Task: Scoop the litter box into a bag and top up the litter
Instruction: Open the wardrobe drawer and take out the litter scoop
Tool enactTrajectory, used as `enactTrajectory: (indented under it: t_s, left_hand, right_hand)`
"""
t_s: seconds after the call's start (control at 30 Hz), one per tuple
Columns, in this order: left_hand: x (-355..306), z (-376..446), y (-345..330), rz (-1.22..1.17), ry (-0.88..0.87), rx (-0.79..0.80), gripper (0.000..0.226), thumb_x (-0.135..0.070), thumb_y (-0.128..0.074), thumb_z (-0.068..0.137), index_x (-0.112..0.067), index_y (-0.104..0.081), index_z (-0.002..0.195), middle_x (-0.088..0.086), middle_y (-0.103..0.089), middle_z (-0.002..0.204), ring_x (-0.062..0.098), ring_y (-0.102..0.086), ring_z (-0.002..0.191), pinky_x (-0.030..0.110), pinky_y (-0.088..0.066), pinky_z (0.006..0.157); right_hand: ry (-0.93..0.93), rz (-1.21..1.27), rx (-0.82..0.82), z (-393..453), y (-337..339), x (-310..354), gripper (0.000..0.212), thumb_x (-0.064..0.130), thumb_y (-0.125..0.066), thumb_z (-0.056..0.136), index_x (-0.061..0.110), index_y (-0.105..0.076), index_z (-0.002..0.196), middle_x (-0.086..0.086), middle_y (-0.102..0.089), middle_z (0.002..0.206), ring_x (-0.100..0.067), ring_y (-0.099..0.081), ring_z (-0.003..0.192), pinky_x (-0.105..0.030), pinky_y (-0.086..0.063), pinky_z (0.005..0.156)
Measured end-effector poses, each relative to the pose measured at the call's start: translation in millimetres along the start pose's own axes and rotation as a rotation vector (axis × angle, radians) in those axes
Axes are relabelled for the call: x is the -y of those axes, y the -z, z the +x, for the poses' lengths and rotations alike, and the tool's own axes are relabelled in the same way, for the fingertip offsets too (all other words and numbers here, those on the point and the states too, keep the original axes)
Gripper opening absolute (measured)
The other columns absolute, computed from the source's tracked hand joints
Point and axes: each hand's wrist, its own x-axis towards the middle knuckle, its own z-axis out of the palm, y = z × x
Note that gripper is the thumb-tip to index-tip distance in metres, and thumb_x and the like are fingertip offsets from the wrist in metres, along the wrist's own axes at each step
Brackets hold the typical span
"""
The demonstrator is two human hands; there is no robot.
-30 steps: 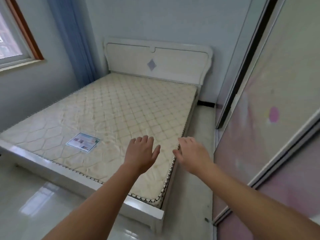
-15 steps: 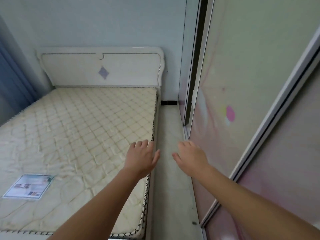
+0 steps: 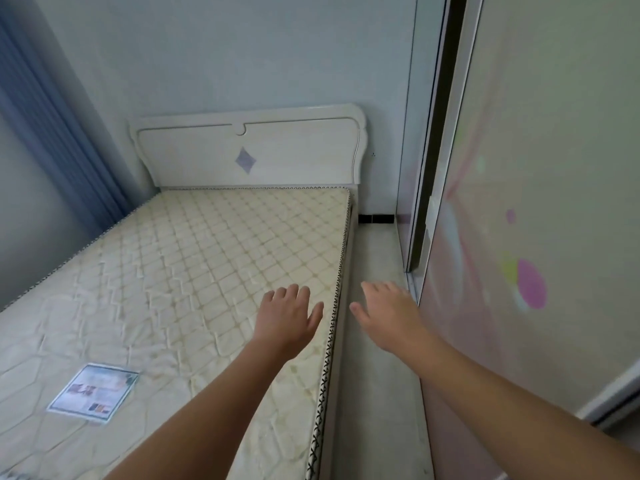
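Bedroom, bare mattress point(image 3: 207, 271) beside a sliding wardrobe point(image 3: 554, 168).
My left hand point(image 3: 285, 318) hovers over the mattress edge, my right hand point(image 3: 389, 313) over the floor strip point(image 3: 377, 393); fingers spread, holding nothing. No litter box in sight.

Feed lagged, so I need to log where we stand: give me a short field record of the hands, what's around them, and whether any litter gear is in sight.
left hand: open, holds nothing, over the mattress near its right edge
right hand: open, holds nothing, over the floor strip between bed and wardrobe door
bed: bare quilted mattress, white headboard, printed label at lower left
left side: blue curtain
litter box, scoop, bag: none in view
task state: not started from what shows
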Motion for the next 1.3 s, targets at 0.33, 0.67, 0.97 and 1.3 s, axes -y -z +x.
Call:
enactTrajectory:
  t_s: [0.33,0.67,0.97,1.3]
  left_hand:
    - [-0.6,121.3,-52.3,-0.089,-0.07,0.018,0.065,-0.056,-0.009,0.093,-0.017,-0.056,0.114,0.002,-0.062,0.114,0.026,-0.059,0.102,0.039,-0.043,0.089]
    - [25.5,278.5,-96.8,-0.142,-0.105,0.047,0.069,-0.057,-0.006,0.091,-0.018,-0.054,0.121,0.002,-0.061,0.122,0.026,-0.057,0.11,0.039,-0.041,0.093]
    - [12.6,399.6,-121.5,-0.098,-0.157,0.044,0.066,-0.056,-0.007,0.092,-0.018,-0.054,0.118,0.001,-0.061,0.119,0.025,-0.058,0.107,0.038,-0.042,0.093]
    - [3.8,541.7,-140.2,-0.095,-0.103,0.034,0.061,-0.055,-0.013,0.095,-0.017,-0.055,0.119,0.001,-0.061,0.118,0.025,-0.058,0.105,0.039,-0.043,0.092]
  right_hand:
    - [-0.049,-0.041,0.064,113.3,-28.7,-29.6,0.042,0.048,-0.033,0.098,0.016,-0.049,0.119,-0.005,-0.059,0.122,-0.026,-0.049,0.116,-0.039,-0.037,0.092]
    - [-0.136,-0.077,0.06,242.5,-33.7,-78.8,0.041,0.048,-0.035,0.097,0.013,-0.052,0.111,-0.008,-0.06,0.117,-0.027,-0.05,0.113,-0.041,-0.039,0.088]
    - [-0.139,-0.058,0.055,352.9,-44.3,-139.8,0.043,0.047,-0.034,0.099,0.013,-0.051,0.118,-0.007,-0.059,0.121,-0.026,-0.05,0.113,-0.038,-0.04,0.091]
    - [-0.084,-0.032,0.023,504.8,-49.4,-205.6,0.041,0.046,-0.031,0.099,0.015,-0.051,0.116,-0.006,-0.06,0.116,-0.023,-0.051,0.108,-0.038,-0.04,0.091]
